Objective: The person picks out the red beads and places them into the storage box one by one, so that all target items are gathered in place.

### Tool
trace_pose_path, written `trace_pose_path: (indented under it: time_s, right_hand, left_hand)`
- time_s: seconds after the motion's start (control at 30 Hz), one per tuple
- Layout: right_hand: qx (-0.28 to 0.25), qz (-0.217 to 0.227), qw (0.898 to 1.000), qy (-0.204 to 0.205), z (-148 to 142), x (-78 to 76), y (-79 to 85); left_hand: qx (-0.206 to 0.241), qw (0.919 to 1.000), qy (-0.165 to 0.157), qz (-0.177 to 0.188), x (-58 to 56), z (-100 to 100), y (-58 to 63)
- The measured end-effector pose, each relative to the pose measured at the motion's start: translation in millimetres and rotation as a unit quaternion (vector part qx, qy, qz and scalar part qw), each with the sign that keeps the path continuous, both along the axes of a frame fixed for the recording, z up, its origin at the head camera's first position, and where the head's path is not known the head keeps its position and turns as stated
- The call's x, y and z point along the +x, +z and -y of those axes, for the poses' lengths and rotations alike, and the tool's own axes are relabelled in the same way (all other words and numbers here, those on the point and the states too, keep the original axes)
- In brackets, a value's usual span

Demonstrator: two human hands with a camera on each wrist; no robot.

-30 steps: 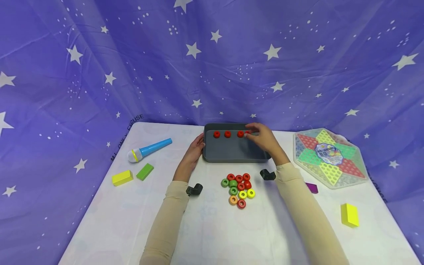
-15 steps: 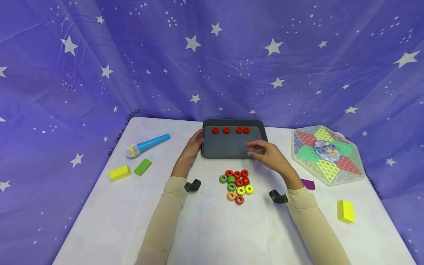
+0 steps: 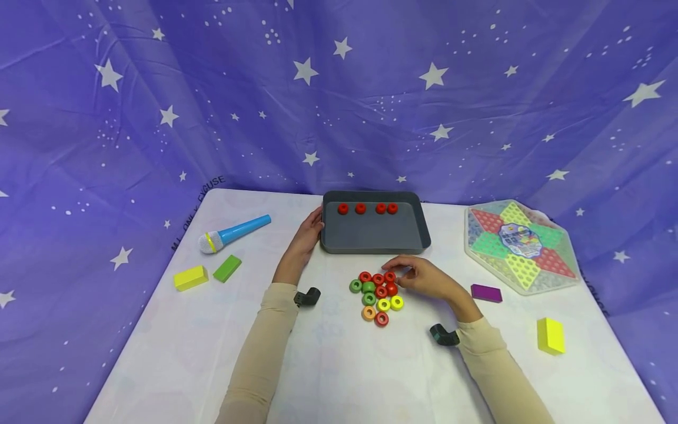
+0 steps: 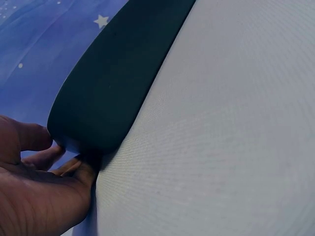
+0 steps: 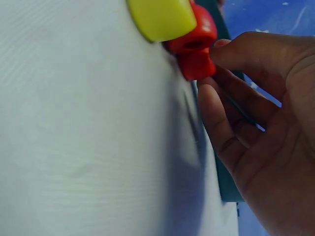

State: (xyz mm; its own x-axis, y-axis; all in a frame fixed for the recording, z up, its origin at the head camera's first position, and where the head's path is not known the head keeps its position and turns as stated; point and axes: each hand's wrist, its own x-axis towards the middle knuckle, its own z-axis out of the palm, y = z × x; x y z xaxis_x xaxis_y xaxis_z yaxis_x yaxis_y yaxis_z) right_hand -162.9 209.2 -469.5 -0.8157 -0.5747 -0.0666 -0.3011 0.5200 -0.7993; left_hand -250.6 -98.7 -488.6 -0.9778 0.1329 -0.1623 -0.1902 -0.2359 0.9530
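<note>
left hand (image 3: 306, 238): fingers loose against gray tray (image 3: 376, 235); right hand (image 3: 424, 278): at red bead (image 5: 195, 66); grip: cannot tell

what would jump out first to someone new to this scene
Probably the star-printed purple cloth filling the background. On the white table, a bright cluster of red, green, yellow and orange beads lies by the right hand, in front of a dark grey tray with four red beads along its far side. Farther right sits a hexagonal Chinese checkers board.
</note>
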Motion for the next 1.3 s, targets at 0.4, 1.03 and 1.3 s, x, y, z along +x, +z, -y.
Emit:
trace_pose_path:
  time_s: [0.4,1.03,1.3]
  right_hand:
    - [0.008,-0.002,1.0,-0.007,3.3,2.0,-13.0]
    - [-0.038,0.053,0.996,-0.052,2.6,-24.4,47.2]
    - [-0.043,0.077,0.994,-0.061,-2.8,-70.5,45.3]
  left_hand:
    - [-0.002,1.0,0.001,0.005,1.2,0.7,-2.4]
    - [-0.004,1.0,0.003,0.004,1.8,1.3,-1.8]
    - [-0.012,0.9999,0.002,0.003,1.2,0.2,-0.5]
